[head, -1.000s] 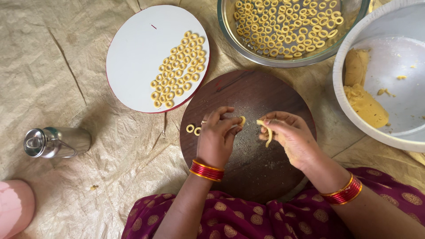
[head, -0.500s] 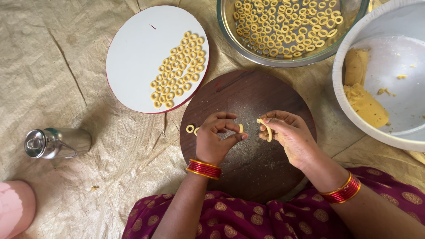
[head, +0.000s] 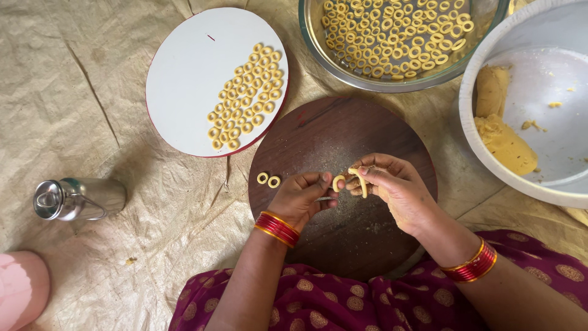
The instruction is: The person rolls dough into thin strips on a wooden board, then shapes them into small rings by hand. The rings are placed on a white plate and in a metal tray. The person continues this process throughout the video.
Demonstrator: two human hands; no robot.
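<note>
Over a round dark wooden board (head: 343, 132), my left hand (head: 300, 199) pinches a small dough ring (head: 338, 182) at its fingertips. My right hand (head: 392, 187) is right beside it and holds a short curved strip of yellow dough (head: 360, 181). The two hands' fingertips nearly touch. Two finished dough rings (head: 268, 179) lie on the board's left edge. Red bangles are on both wrists.
A white round plate (head: 184, 67) with several dough rings lies at upper left. A glass bowl (head: 318, 52) full of rings stands at the top. A white bowl (head: 551, 171) with a dough lump (head: 502, 138) is at right. A steel flask (head: 76, 199) lies at left.
My left hand has closed a piece of dough into a small ring and moved in toward my right hand, which still holds the dough strip.
</note>
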